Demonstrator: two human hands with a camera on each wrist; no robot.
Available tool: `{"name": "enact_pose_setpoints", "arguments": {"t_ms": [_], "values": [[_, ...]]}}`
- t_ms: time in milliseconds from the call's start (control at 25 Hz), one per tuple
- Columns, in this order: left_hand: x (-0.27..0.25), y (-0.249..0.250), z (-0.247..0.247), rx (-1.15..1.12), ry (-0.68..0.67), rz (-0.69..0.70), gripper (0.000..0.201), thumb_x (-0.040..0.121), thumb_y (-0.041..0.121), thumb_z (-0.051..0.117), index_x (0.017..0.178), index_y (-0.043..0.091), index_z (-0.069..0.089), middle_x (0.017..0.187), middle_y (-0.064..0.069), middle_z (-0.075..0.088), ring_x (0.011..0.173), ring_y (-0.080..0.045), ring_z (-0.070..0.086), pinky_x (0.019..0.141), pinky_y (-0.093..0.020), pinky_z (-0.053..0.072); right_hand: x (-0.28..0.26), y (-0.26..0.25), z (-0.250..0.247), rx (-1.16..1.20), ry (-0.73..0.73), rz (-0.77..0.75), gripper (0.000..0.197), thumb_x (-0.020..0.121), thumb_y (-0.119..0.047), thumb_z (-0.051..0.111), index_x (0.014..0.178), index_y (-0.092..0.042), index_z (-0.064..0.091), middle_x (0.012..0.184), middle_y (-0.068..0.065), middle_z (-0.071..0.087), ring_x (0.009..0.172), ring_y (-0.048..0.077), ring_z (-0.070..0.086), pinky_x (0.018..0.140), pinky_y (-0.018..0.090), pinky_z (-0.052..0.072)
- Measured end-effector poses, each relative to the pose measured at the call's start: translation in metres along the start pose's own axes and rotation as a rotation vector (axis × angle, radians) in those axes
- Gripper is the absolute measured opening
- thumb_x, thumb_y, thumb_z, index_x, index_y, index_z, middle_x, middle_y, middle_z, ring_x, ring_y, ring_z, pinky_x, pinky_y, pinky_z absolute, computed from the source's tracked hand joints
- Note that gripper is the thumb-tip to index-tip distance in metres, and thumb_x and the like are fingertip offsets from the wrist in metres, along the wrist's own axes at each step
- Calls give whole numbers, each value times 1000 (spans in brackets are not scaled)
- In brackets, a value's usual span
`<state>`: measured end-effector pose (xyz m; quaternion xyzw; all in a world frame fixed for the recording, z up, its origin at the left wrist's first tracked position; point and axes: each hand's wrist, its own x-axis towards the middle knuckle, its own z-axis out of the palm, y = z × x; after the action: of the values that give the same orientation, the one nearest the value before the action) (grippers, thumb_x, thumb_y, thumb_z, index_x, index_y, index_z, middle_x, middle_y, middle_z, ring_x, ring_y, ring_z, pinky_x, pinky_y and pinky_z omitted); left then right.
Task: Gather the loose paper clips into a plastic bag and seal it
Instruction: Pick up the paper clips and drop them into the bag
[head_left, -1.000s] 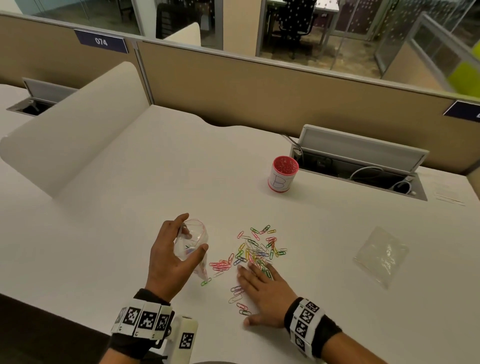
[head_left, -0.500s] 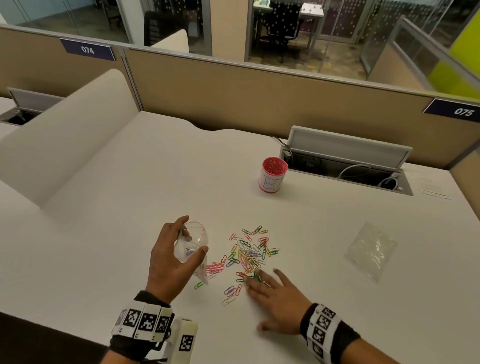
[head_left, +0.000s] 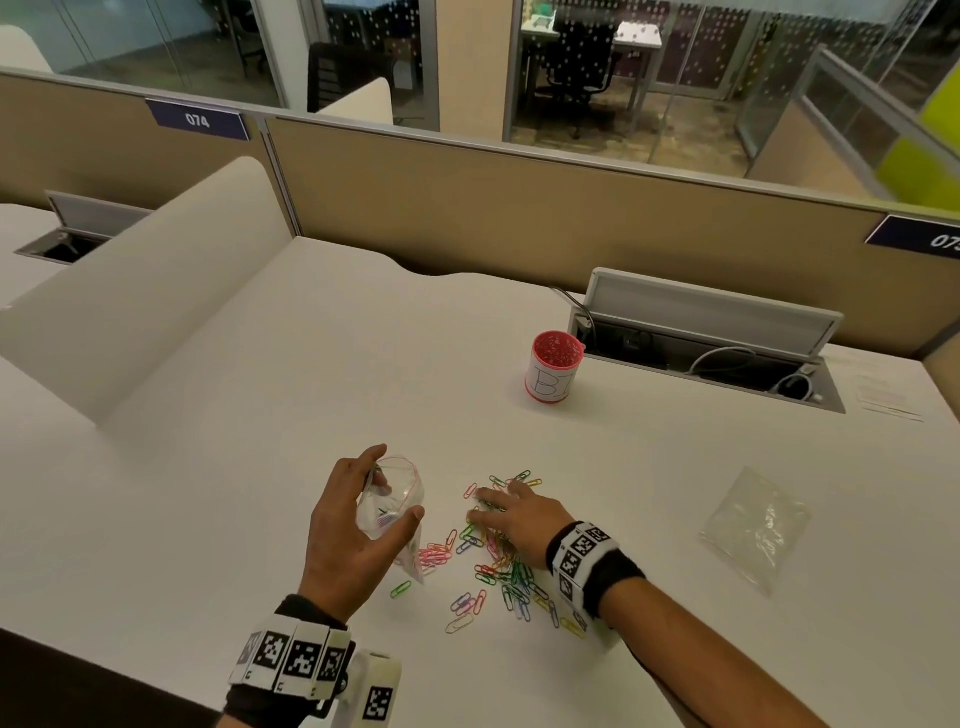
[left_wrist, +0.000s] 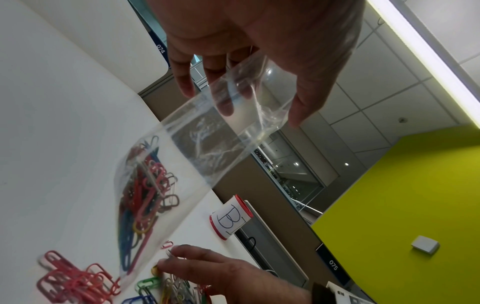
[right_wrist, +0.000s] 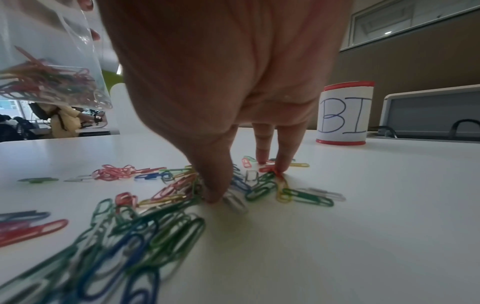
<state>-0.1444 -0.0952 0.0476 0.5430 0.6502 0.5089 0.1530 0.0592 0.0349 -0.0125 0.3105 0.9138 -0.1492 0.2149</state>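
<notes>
My left hand (head_left: 397, 483) holds a clear zip bag (head_left: 389, 512) upright above the white desk, thumb and fingers spreading its red-lined mouth. Several coloured paper clips lie in the bag's bottom (left_wrist: 140, 197). To its right, loose paper clips (head_left: 498, 566) lie scattered on the desk. My right hand (head_left: 480, 506) lies palm down over the far part of that pile. In the right wrist view its thumb (right_wrist: 213, 195) and two straight fingers (right_wrist: 280, 164) press on clips against the desk. No clip is lifted.
A red-rimmed cup labelled "BI" (head_left: 553, 374) stands behind the pile. A second clear bag (head_left: 756, 525) lies flat at the right. An open cable tray (head_left: 706, 358) sits at the back, under a tan partition (head_left: 467, 208). A cream divider (head_left: 145, 312) borders the left.
My right hand has moved from the near edge of the clip pile forward onto its far part. The left hand keeps holding the bag in the same place.
</notes>
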Motion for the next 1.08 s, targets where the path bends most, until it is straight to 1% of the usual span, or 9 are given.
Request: {"name": "enact_pose_setpoints", "arguments": {"t_ms": [160,280,400,480,560,760,880,1000,1080], "values": [[0,-3,-1,-5,15,-10,62,68,47,63,124,24,49,96,4,54,94,-9,55,80,-11,44,-3,-3,8,0,117,24,45,91,-3,49,135,-16,45,143,9,39,125,32,38,84,44,51],[1,-3,0,-3,15,-12,62,68,48,63,124,25,48,96,4,55,94,-7,54,79,-17,45,-11,5,18,65,157,59,34,93,-7,48,127,-14,53,133,6,47,116,28,46,84,40,50],[2,-4,3,2,4,-15,64,68,49,62,125,23,48,96,5,54,94,-6,54,80,-19,44,-21,13,18,203,184,161,43,93,-19,53,135,-23,47,137,-1,47,119,24,47,90,37,48],[3,-4,6,-1,-9,-20,66,68,50,62,126,21,49,96,6,54,94,-6,54,80,-19,45,-24,14,16,231,161,240,55,90,-28,58,141,-28,37,139,-1,43,122,23,44,92,37,48],[4,-2,10,-9,-25,-19,67,67,50,62,126,21,49,96,6,54,95,-5,54,80,-19,44,-24,9,19,223,120,260,62,86,-32,63,141,-30,35,137,1,40,122,25,41,90,38,49],[7,3,19,-21,-52,9,65,68,48,63,125,19,50,95,5,54,93,-10,55,80,-20,45,-12,-11,36,149,215,169,29,90,-11,54,119,-12,59,120,11,50,107,31,49,76,35,45],[6,3,19,-21,-59,8,65,68,49,62,125,18,50,95,5,54,93,-9,55,79,-15,43,-8,-14,42,121,213,175,26,91,-2,47,111,-3,62,110,16,55,97,35,56,70,34,40],[5,2,18,-19,-67,6,64,68,50,62,124,22,49,95,6,54,94,-6,54,77,-10,42,-7,-9,39,132,207,204,26,91,-3,47,110,-4,64,108,15,59,93,34,60,70,33,40],[3,0,19,-24,-75,3,64,68,50,62,124,24,48,95,6,54,95,-5,54,76,-11,43,-11,-4,32,200,238,245,27,93,-9,46,112,-8,66,110,13,62,97,31,60,78,32,43]]}}
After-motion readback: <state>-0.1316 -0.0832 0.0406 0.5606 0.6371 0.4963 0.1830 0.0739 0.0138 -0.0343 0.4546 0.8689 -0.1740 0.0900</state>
